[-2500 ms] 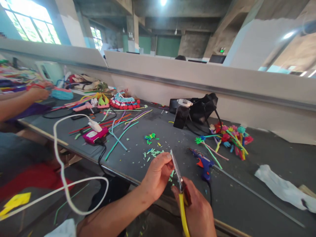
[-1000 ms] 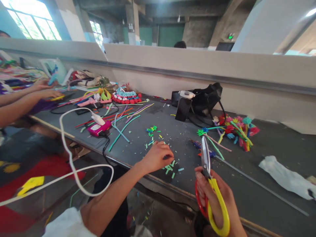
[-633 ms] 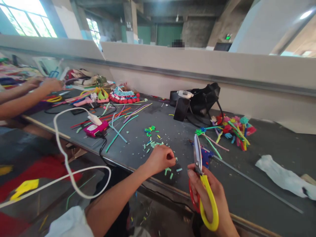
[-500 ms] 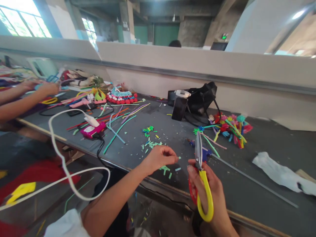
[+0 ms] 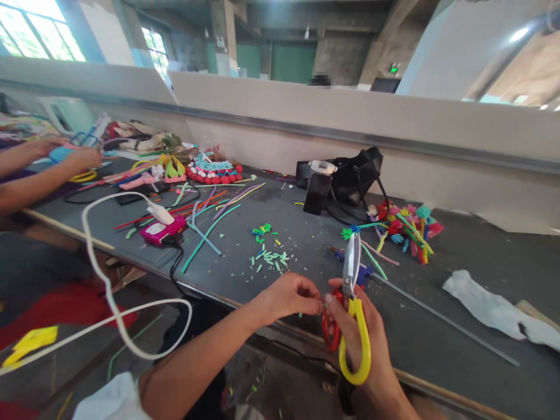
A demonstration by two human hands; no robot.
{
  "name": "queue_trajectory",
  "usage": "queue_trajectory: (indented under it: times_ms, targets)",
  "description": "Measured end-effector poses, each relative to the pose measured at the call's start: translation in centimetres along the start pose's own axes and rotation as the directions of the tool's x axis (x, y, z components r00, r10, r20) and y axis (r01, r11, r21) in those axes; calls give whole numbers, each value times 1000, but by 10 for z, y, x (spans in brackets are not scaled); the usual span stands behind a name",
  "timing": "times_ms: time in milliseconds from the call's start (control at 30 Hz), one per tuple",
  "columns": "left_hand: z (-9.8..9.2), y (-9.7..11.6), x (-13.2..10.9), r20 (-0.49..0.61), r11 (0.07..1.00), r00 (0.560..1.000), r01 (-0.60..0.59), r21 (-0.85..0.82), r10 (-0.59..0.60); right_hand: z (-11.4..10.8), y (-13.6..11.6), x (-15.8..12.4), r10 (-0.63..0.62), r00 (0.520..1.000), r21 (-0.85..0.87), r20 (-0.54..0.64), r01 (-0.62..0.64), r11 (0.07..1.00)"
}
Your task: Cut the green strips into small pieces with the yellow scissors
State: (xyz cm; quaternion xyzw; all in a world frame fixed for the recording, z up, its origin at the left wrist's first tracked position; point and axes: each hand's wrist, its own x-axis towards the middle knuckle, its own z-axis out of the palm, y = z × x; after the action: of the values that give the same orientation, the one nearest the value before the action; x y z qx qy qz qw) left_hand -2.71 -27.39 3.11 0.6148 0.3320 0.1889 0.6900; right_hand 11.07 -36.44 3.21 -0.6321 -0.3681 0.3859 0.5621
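My right hand [image 5: 365,326] is wrapped round a pair of scissors [image 5: 351,265] with one red and one yellow handle loop. Their blades point up and away, closed together. The thumb and fingers of my left hand [image 5: 291,297] are pinched, touching my right fingertips beside the red loop. What the pinch holds is too small to make out. Short pale green cuttings [image 5: 273,258] lie scattered on the table beyond my left hand, near a small green and blue bundle [image 5: 262,230]. Behind the scissors lies a blue glue gun [image 5: 364,274] with a long clear glue stick.
Pipe cleaners [image 5: 214,227] and a magenta plug box [image 5: 163,230] with a white cable lie left. Colourful pipe-cleaner flowers [image 5: 411,227], a black bag [image 5: 359,172], a phone [image 5: 317,193] and white cloth [image 5: 485,306] are right. Another person's hands [image 5: 83,160] work far left.
My left hand has moved right and toward me, so its fingertips meet my right hand's. The scissors have shifted slightly left, with the red loop swung out to the left.
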Motion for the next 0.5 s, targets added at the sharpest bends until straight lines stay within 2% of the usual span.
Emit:
queue_trajectory:
  times_ms: [67,133,267,333,400,433,500]
  targets:
    - [1,1,-2,-17,987,998,-63,148,67,-1,2,1,-40,999,-26,-6,40,999]
    - [3,2,-5,-52,928,978,-175,329,203,-2,3,2,-79,997,-68,-18,77,995]
    - [7,1,-8,-20,705,877,-372,604,480,-3,3,4,-120,992,-132,-31,115,985]
    - [9,-1,-8,44,572,829,-423,703,558,-4,3,6,-178,983,-212,-56,162,964]
    - [10,-3,-8,83,487,799,-442,753,596,-5,4,6,-266,961,-306,-80,230,924]
    - [10,-3,-9,77,487,798,-437,757,598,-6,5,6,-308,948,-348,-83,262,900]
    - [10,-2,-10,20,564,826,-402,721,564,-7,6,6,-367,927,-408,-71,309,859]
